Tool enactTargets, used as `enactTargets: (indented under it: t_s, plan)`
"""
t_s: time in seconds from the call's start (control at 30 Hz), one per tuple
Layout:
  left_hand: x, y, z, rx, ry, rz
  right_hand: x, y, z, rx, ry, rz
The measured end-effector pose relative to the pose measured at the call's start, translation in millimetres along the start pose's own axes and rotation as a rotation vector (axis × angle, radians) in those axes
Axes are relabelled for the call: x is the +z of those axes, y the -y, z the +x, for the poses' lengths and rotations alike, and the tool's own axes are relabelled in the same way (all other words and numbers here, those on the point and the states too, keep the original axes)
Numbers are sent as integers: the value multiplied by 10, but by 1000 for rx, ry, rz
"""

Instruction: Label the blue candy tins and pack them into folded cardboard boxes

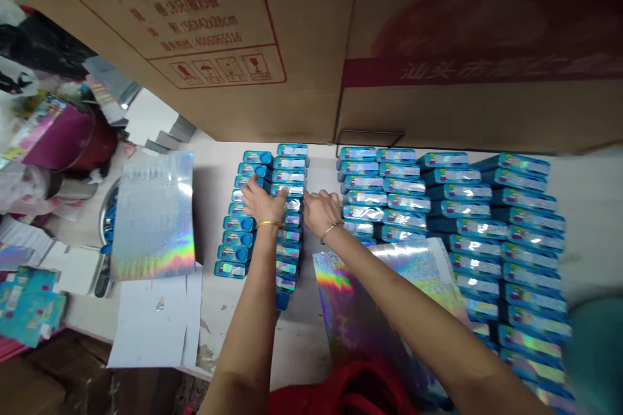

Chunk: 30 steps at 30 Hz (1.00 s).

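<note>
Two columns of small blue boxes with shiny holographic strips, the left column point(238, 238) and the right column point(288, 249), stand on the white table in front of me. My left hand point(263, 201) lies over both columns, its fingers apart and touching the box tops. Beside the right column's right edge is my right hand point(322, 212), with fingers curled together against the boxes; whatever its fingertips pinch is hidden. Under my right forearm lies a holographic sticker sheet point(350, 298), partly covering more blue boxes.
Several more columns of blue boxes point(467, 228) fill the right side. Large cardboard cartons point(302, 104) wall off the back. At left are a stack of holographic sheets point(153, 217), white papers point(150, 318) and a magenta container point(63, 133). A thin wire stand point(370, 132) touches the carton.
</note>
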<state>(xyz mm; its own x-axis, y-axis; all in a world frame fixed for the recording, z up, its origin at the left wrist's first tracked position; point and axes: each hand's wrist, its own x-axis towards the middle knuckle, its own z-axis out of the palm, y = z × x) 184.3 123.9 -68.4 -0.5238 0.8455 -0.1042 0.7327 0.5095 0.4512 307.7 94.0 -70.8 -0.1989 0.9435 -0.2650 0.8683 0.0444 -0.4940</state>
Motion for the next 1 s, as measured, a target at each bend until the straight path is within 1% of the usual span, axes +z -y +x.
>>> enactTargets:
  t_s: [0.07,0.1,0.13,0.17,0.2,0.23,0.27,0.3,0.33,0.37,0.4,0.47,0.5,0.57,0.63,0.7,0.87,0.93,1.0]
  plan:
    - [-38,-70,-41,4,-26,16,-153,-60,-88,-77,3,-7]
    - [-48,-121,-102,44,-55,-1,-250,-136,-159,-121,-37,10]
    - [-47,-183,-197,121,-72,-49,-357,-245,-251,-151,-105,38]
    - [-34,-255,-330,234,-54,-127,-469,-387,-363,-157,-192,74]
    - [-6,-335,-499,370,12,-225,-579,-557,-492,-135,-282,110]
    - [34,-421,-699,514,123,-323,-681,-750,-634,-90,-371,144]
    - [84,-508,-918,647,274,-403,-769,-956,-784,-30,-452,166]
    - [142,-594,-1143,743,416,-435,-839,-1166,-937,32,-507,175]
    - [202,-672,-1356,807,519,-416,-886,-1367,-1085,83,-548,175]
    - [259,-739,-1545,852,593,-367,-911,-1548,-1224,121,-548,175]
    - [306,-794,-1697,871,635,-315,-918,-1698,-1350,147,-526,190]
    - [358,-871,-1876,876,667,-242,-896,-1884,-1554,167,-426,300]
    - [359,-897,-1907,873,672,-235,-881,-1918,-1628,175,-375,387]
    - [325,-943,-1893,878,681,-255,-870,-1892,-1722,199,-301,578]
    - [268,-994,-1846,897,664,-263,-890,-1801,-1755,232,-291,739]
    - [217,-1050,-1826,932,611,-229,-923,-1710,-1748,249,-319,833]
    - [182,-1162,-1914,1094,483,-121,-937,-1633,-1687,268,-376,875]
    - [188,-1177,-1961,1125,445,-118,-917,-1632,-1669,286,-398,883]
    - [185,-1171,-2016,1127,424,-126,-893,-1641,-1651,300,-418,874]
